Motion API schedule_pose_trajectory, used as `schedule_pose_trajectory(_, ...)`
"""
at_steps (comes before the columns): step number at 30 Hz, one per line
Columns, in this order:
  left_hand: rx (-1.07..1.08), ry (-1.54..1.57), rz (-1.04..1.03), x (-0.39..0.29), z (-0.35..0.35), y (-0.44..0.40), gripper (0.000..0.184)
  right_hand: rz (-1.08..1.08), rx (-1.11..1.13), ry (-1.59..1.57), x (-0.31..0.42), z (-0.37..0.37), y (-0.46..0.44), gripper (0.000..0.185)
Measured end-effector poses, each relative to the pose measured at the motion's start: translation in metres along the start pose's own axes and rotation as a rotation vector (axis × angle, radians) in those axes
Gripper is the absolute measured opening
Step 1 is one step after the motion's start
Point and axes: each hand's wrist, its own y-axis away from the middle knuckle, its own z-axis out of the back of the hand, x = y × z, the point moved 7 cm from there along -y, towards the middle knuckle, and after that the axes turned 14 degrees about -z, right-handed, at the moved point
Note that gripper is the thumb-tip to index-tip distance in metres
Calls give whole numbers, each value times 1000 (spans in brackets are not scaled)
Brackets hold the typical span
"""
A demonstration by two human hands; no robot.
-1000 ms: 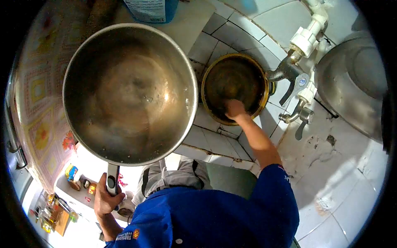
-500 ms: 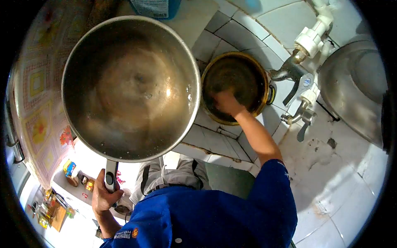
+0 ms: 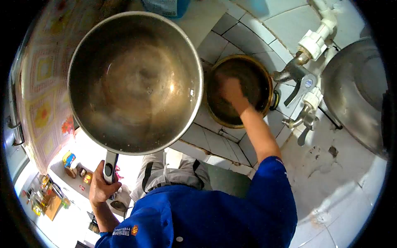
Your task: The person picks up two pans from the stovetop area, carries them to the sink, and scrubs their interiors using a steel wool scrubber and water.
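A large, deep steel pan (image 3: 136, 82) is held up at the left, its inside facing me, with a brownish sheen and a few drops on the wall. My left hand (image 3: 102, 188) is wrapped around its handle (image 3: 110, 165). To the right sits a round pot (image 3: 254, 76) with a yellowish-brown rim, a dark inside and a black side handle. Inside or just over that pot is my right hand (image 3: 230, 91). Motion smears its fingers, so whether they grip anything is hidden.
White-tiled ledges surround the pot. At right are a lever tap (image 3: 304, 82), a smaller tap (image 3: 305, 120) and a large metal basin (image 3: 351, 91). A patterned cloth (image 3: 43, 103) hangs at left above jars (image 3: 86, 177). A blue container (image 3: 167, 7) stands at the top.
My right hand has shifted slightly up within the pot, still blurred. The pan, still in my left hand, sits a little higher in view. The surroundings have shifted slightly as my head moved.
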Motion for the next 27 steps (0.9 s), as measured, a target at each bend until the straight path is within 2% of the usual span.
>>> schedule_pose_trajectory(2, -35, -41, 22, 8, 0, 5, 39, -264, -245, -136, -45, 44, -34, 38)
schedule_pose_trajectory(3, -35, -39, 27, 6, -1, 6, 39, -479, -182, -360, -76, 47, -21, 38)
schedule_pose_trajectory(5, -23, 27, -13, -4, -7, 2, 38, -555, -52, 73, -128, 32, 4, 40)
schedule_pose_trajectory(6, -10, 55, 21, -1, -9, 4, 37, -474, 11, -18, -116, 39, 33, 43)
schedule_pose_trajectory(9, 4, 65, -39, 1, -8, 3, 38, -256, 411, 229, -80, -39, 93, 56)
schedule_pose_trajectory(11, 4, 51, -29, 0, -8, 4, 39, -9, 319, -105, -17, -22, 95, 37)
schedule_pose_trajectory(14, 28, 38, -48, -5, -9, 1, 40, 52, -145, -294, 27, 37, 34, 35)
schedule_pose_trajectory(16, 10, 42, -45, -6, -11, -2, 40, -67, -360, -167, 3, 50, -8, 35)
schedule_pose_trajectory(18, 28, 38, -57, -1, -8, 0, 41, -459, -327, -122, -55, 49, -28, 36)
schedule_pose_trajectory(19, 27, 41, -49, 2, -7, 0, 41, -645, -180, -2, -89, 41, -22, 38)
schedule_pose_trajectory(20, 15, 21, -29, 5, -4, 1, 41, -673, -82, 49, -112, 29, 3, 44)
schedule_pose_trajectory(22, 15, 20, -36, 15, -2, 0, 41, -655, 133, 161, -129, -11, 59, 50)
schedule_pose_trajectory(24, 26, 30, -40, 14, -1, -2, 41, -352, 360, 229, -73, -24, 101, 49)
schedule_pose_trajectory(25, 38, 25, -40, 13, -2, -2, 40, -178, 164, -8, -56, -35, 118, 47)
schedule_pose_trajectory(26, 21, 51, -49, 15, -2, -2, 40, -224, 358, -109, -23, -19, 111, 47)
schedule_pose_trajectory(27, 24, 52, -54, 14, -3, -2, 40, -183, 320, -238, -4, -6, 96, 46)
